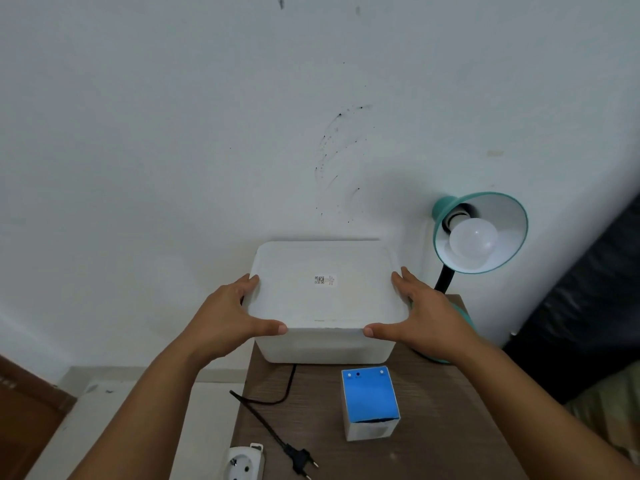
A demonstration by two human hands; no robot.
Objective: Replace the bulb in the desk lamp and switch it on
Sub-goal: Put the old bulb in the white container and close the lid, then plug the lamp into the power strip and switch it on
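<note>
The job looks barely begun. Both hands are spread wide around a white lidded box (325, 299) at the back of the counter (433, 445) — the left hand (232, 317) flat against its left edge, the right hand (426, 313) against its right, thumbs along the near rim; whether they are lifting it or just steadying it I cannot tell. The teal desk lamp (481, 233) stands just to the right of the box, a white bulb (472, 241) seated in its shade and unlit. Its plug (301, 459) lies loose on the counter, near a white socket strip (244, 464) but not in it. A small blue-topped carton (370, 403) sits nearer — likely the new bulb, though unconfirmed. So swapping, plugging in and switching on all remain. The box lid carries a small sticker (325, 280) with a QR code; its print is too small to read.
</note>
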